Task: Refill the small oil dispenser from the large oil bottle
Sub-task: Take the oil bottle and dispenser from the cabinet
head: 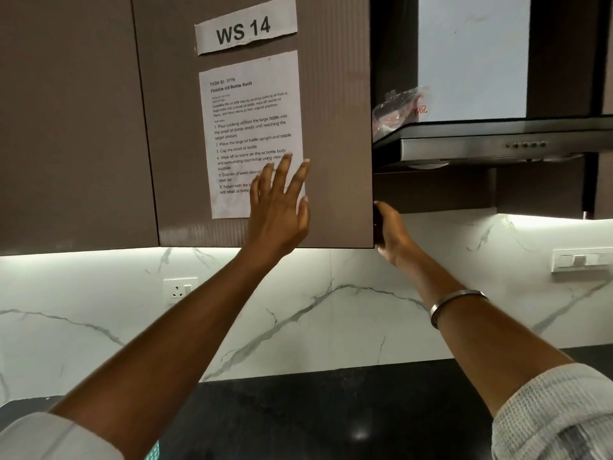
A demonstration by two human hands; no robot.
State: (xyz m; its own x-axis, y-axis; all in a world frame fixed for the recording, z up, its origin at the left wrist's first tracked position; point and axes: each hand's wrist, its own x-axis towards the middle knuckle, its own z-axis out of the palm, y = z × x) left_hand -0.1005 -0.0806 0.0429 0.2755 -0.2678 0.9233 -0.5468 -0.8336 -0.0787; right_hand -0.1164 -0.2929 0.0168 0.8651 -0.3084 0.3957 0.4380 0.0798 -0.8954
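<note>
— Brown ribbed laminate fills most of the view: a wall cabinet door (331, 111) with two papers taped to it, a strip reading "WS 14" (245, 29) and a task sheet (250, 127) headed "Finalize Oil Bottle Refill".

— Where are the hands?

— Both are raised to that door. The left hand (278, 207) lies flat against its face, fingers (300, 175) straight and spread, covering the sheet's lower right corner; it holds nothing. The right hand (391, 234) is at the door's right edge near the bottom corner, its fingers hooked round behind the edge, so they are hidden and only the thumb side and wrist show. A metal bangle (456, 305) sits on that forearm.

— Can you see inside the cabinet?

— No. The door stands nearly closed, and nothing within shows.

— And the oil dispenser or the large bottle?

— Neither is in sight anywhere.

— Anything else?

— A steel range hood (497, 144) hangs to the right, with a crumpled clear plastic bag (398, 111) resting on its top; what is in the bag I cannot tell. Below run a white marble backsplash (331, 310) with a socket (180, 290), and the black bench (331, 410).
</note>
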